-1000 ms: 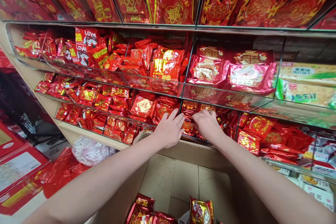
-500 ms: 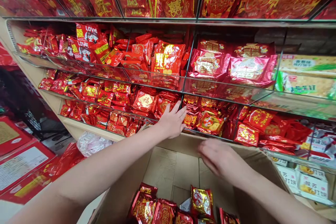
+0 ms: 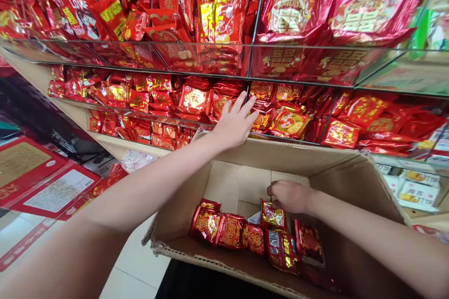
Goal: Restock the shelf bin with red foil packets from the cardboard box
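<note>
My left hand (image 3: 235, 124) is open with fingers spread, reaching the lower shelf edge beside a clear divider. Close to its fingertips are red snack packets (image 3: 221, 103) on one side and a red packet picturing biscuits (image 3: 289, 122) on the other. Inside a cardboard box (image 3: 280, 152), my right hand (image 3: 293, 196) has its fingers curled down onto the top edge of a shiny red-and-gold snack packet (image 3: 272, 216); its fingertips are partly hidden. Around it in the box lie several more red packets (image 3: 229, 230), some upright in a row.
Pink-red packets (image 3: 293, 11) and red packets (image 3: 224, 14) fill the shelf above, behind a clear front strip. White biscuit boxes (image 3: 419, 191) stand low at the right. A red carton (image 3: 58, 189) and crumpled clear plastic (image 3: 136, 161) are at the left, by the tiled floor (image 3: 133, 261).
The view has tilted downward and shows more of the box. My right hand has gone from above the box's far side down to the red-and-gold packet. My left hand stays at the shelf.
</note>
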`<action>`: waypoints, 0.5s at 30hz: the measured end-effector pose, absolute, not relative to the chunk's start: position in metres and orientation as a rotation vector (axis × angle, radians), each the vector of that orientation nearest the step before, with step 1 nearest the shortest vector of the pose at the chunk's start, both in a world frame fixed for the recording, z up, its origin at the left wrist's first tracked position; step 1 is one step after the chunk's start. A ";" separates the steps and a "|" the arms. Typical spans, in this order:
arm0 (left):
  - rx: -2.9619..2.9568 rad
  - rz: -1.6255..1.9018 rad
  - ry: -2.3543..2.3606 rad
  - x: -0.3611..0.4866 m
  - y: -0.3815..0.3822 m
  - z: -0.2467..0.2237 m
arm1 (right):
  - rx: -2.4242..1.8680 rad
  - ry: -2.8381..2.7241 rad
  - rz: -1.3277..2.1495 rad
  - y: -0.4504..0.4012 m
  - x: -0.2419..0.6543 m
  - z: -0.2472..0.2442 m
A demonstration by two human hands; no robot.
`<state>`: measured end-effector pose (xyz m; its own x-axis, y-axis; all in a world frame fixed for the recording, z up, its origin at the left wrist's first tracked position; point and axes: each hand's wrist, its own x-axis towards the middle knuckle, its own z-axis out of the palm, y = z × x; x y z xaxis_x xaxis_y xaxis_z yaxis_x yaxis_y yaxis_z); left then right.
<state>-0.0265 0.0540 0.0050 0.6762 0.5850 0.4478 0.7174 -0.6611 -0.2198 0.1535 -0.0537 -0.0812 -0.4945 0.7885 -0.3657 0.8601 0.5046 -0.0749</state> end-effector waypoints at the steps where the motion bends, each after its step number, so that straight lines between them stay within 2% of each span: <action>1: -2.497 -0.517 -1.030 -0.028 0.052 0.004 | 1.375 2.427 -0.403 -0.052 0.150 -0.082; 6: -2.444 -0.736 -1.151 -0.034 0.049 -0.007 | 1.390 2.292 -0.456 -0.048 0.132 -0.096; 10: -2.392 -0.867 -1.208 -0.037 0.051 -0.015 | 1.393 2.390 -0.416 -0.053 0.113 -0.110; 15: -2.349 -0.976 -1.247 -0.039 0.051 -0.017 | 1.329 2.489 -0.764 -0.070 0.088 -0.121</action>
